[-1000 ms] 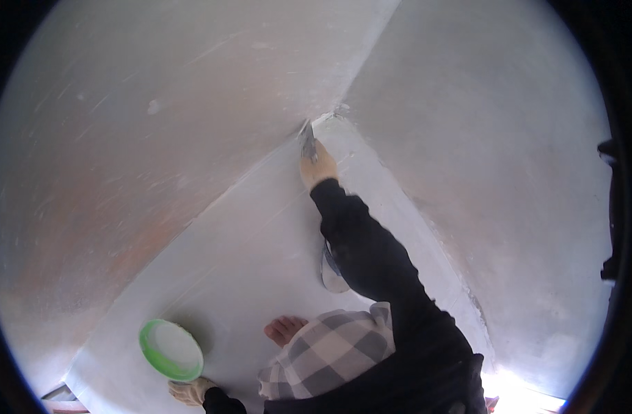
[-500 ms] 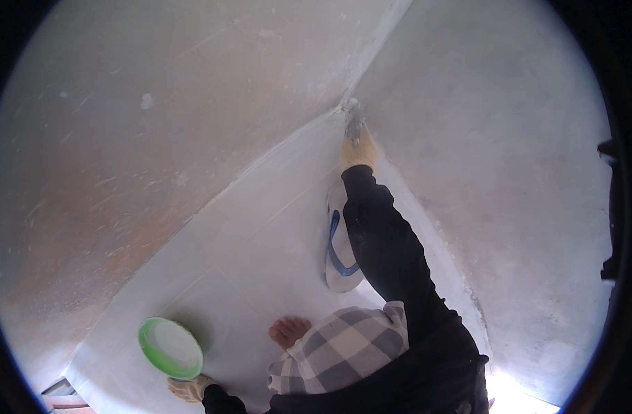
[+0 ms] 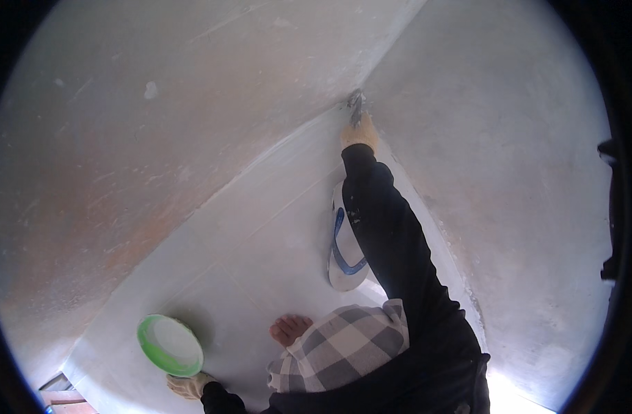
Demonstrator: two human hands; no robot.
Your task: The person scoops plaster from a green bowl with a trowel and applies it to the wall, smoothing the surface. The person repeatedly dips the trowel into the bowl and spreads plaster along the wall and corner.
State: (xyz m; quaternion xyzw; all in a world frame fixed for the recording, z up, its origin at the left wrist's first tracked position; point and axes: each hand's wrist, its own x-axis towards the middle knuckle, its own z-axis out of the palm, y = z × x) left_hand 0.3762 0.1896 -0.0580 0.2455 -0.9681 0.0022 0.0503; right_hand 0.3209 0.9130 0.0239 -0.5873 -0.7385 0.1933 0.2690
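Observation:
In the far corner, where two walls meet the floor, my right hand is closed on a putty knife smeared with grey-white paste. Its blade touches the corner; its handle is mostly hidden by the hand. Down at the lower left, my left hand, in a pale work glove, grips the near edge of a green bowl. The bowl tilts toward me and has a white inside. Its lower rim partly hides my fingers.
A white flip-flop with a blue strap lies on the floor, partly under my right forearm. My bare foot is near the middle. Plastered walls rise left and right. A reddish object sits at the lower left.
My right hand and the putty knife have moved slightly farther into the corner, with the wrist turned a little. My left hand and the bowl have barely moved.

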